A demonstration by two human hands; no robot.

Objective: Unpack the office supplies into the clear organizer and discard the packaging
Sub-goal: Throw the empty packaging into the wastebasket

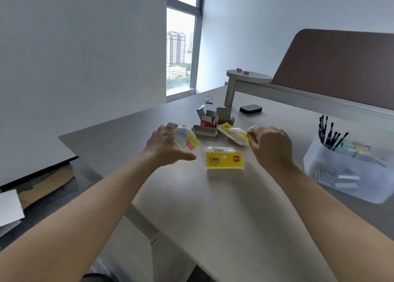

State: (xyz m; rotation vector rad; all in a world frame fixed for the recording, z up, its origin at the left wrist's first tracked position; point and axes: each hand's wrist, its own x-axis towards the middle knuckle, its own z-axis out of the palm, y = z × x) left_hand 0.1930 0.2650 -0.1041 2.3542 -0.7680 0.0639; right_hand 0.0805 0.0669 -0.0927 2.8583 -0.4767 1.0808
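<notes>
Yellow pack (224, 162): flat on surface (213, 207), between both hands
Left hand (165, 143): curled round clear tub (186, 140)
Right hand (271, 145): pinching yellow packet (233, 133)

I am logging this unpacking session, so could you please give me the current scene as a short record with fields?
left hand: holds a round clear tub with a yellow label, above the desk
right hand: pinches a yellow flat packet
sticky-note pack: on the desk between the hands, still wrapped
opened cardboard boxes: behind the pack, flaps up
clear organizer: at the right, holding black pens, clips and staples
</notes>
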